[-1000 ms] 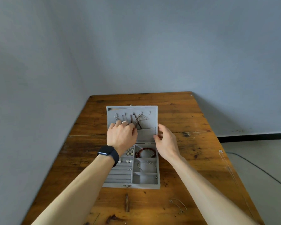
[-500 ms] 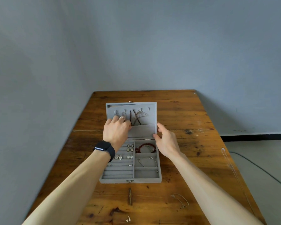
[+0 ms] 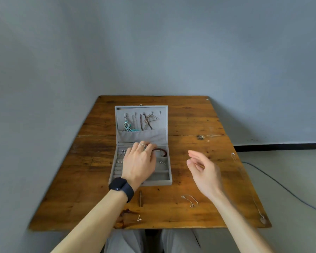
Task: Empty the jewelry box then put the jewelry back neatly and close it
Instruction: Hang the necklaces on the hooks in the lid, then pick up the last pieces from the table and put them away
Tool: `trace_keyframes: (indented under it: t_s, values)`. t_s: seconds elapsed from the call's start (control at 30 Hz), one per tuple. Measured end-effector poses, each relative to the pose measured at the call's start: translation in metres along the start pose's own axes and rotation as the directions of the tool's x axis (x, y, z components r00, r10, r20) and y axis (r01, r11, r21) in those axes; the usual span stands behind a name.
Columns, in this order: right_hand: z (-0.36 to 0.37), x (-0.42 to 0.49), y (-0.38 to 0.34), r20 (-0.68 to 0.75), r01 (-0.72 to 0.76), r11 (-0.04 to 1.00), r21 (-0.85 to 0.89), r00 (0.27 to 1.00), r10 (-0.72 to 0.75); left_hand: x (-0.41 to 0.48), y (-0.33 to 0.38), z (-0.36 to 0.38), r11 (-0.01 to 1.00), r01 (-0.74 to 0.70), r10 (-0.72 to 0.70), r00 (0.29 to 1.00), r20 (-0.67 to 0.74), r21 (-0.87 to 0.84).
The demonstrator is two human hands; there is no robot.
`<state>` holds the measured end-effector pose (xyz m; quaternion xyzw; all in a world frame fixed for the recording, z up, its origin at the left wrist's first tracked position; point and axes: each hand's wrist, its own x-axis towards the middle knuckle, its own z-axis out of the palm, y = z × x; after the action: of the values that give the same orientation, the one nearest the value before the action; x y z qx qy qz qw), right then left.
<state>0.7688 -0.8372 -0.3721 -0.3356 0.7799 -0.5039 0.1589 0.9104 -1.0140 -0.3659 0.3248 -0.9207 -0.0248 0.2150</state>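
The grey jewelry box (image 3: 169, 179) lies open in the middle of the wooden table (image 3: 91, 161), its lid (image 3: 163, 117) laid back. Inside the lid hang a turquoise pendant (image 3: 127, 126) and dark necklaces (image 3: 147, 121) above a fabric pocket. My left hand (image 3: 140, 161), with a ring and a black watch, rests over the tray with straight fingers; its fingertips lie at the tray's back edge beside a red bracelet (image 3: 161, 150). Small earrings (image 3: 121, 153) show left of the hand. My right hand (image 3: 203, 170) hovers relaxed and holding nothing, right of the box.
A thin silver chain (image 3: 190, 200) lies on the table in front of my right hand. A small earring (image 3: 139, 218) sits near the front edge. A long fine necklace (image 3: 234, 157) runs along the table's right edge. A cable (image 3: 281, 185) crosses the floor at the right.
My left hand came down from the lid's hooks to the tray, uncovering the turquoise pendant. My right hand let go of the lid's right edge and moved right, off the box.
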Motion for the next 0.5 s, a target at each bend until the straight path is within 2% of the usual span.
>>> trace_keyframes:
  t_s: [0.13,0.27,0.4,0.5]
  values:
    - [-0.037,-0.067,0.023,-0.13,-0.03,1.0,0.007,0.991,0.031,-0.042,0.048,0.004,0.988,-0.021,0.037,0.994,0.101,-0.151]
    - [-0.068,-0.125,0.051,-0.291,-0.145,0.989,-0.006,0.947,0.137,-0.081,0.096,0.01,0.965,-0.065,0.117,0.973,0.198,-0.255]
    - [-0.089,-0.159,0.078,-0.487,-0.288,0.957,-0.025,0.84,0.24,-0.109,0.143,0.023,0.943,-0.167,0.26,0.91,0.322,-0.289]
    - [-0.104,-0.165,0.093,-0.538,-0.42,0.904,0.083,0.745,0.395,-0.12,0.171,0.042,0.924,-0.254,0.354,0.85,0.391,-0.284]
